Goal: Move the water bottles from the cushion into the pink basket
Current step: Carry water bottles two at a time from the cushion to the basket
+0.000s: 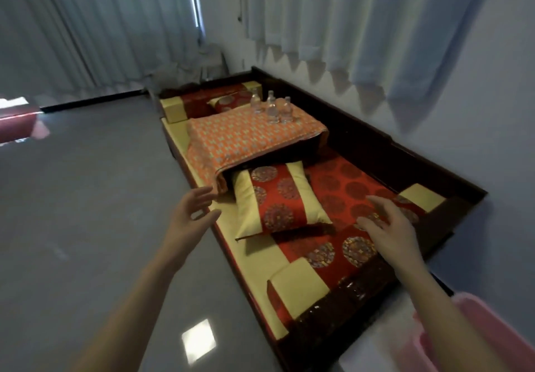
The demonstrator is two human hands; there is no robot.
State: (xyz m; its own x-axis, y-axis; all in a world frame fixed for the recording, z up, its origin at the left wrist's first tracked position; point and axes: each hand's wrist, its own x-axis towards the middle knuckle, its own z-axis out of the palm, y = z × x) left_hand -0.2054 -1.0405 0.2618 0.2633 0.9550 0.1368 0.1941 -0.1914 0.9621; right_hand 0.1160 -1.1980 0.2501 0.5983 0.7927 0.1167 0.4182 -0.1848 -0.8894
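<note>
Several clear water bottles (272, 107) stand upright in a cluster on the orange patterned cushion (246, 137) in the middle of a long low couch. The pink basket (492, 340) shows only partly at the bottom right corner. My left hand (192, 212) reaches forward with relaxed, spread fingers and holds nothing, near the cushion's near corner. My right hand (385, 224) hovers open above the red seat mat, also holding nothing. Both hands are well short of the bottles.
A red and yellow pillow (278, 200) lies between my hands. The dark wooden couch frame (362, 145) runs along the wall under white curtains. Yellow bolsters (298, 284) sit at each end. Grey floor spreads to the left, with a red object (14, 125) at the left edge.
</note>
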